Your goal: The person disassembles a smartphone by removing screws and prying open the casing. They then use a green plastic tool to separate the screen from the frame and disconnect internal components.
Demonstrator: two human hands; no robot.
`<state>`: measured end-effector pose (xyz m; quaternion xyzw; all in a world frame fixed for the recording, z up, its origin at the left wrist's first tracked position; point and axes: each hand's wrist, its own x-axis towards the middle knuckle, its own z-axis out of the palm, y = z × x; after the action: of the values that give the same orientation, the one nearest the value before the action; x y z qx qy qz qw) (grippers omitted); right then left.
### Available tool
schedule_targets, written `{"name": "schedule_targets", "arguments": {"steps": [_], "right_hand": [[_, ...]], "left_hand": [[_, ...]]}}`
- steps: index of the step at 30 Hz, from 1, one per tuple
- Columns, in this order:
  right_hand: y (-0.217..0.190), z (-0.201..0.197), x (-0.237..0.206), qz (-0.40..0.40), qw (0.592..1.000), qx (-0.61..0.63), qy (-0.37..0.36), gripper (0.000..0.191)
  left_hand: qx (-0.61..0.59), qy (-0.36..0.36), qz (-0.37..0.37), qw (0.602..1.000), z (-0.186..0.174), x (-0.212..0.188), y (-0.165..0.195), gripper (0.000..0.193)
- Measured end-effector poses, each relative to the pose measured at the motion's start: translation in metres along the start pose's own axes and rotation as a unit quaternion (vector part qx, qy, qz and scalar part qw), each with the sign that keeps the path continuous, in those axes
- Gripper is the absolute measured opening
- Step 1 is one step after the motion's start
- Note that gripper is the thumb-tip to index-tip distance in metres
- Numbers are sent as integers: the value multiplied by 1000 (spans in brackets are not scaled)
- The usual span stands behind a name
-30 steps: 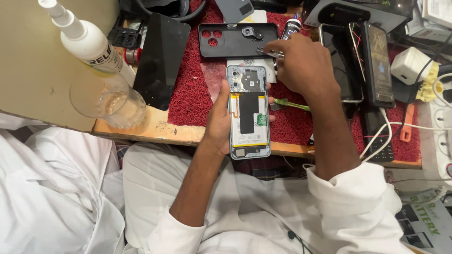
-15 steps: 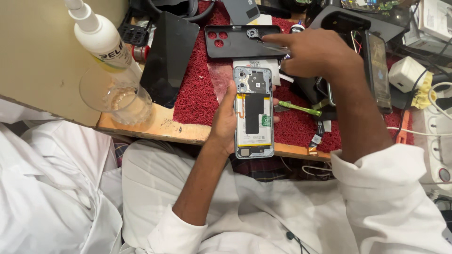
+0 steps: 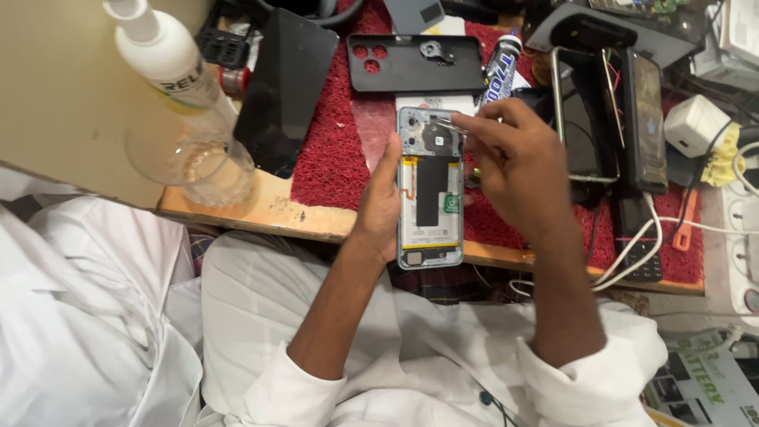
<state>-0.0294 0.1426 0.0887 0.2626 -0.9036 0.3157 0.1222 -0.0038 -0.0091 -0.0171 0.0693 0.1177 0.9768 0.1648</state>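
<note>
Phone, one, back removed, lay over the red mat's near edge. Left hand gripped its left side. Right hand pinched one pair of tweezers at the camera end. Nearby: one black cover, one bottle, one glass.

opened phone: 1 | black back cover: 1 | white bottle: 1 | glass: 1
</note>
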Motion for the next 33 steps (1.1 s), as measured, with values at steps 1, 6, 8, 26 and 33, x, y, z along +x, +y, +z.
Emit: {"name": "schedule_targets", "arguments": {"steps": [1,6,8,26,33], "right_hand": [[0,5,-2,-6,1000,-25,16,33],[0,18,0,-8,996,-70,59,34],[0,20,2,-18,994,-78,70,34],[7,42,-3,-6,990,61,123,29],[11,32,-2,-11,994,-6,106,28]], "left_hand": [[-8,-9,-4,1000,-1,0,-1,68],[-17,10,-22,1000,-6,1,-2,66],[-8,-6,-20,1000,-8,1,-2,66],[77,63,21,995,2,4,-5,60],[49,62,9,997,-1,4,-6,58]]}}
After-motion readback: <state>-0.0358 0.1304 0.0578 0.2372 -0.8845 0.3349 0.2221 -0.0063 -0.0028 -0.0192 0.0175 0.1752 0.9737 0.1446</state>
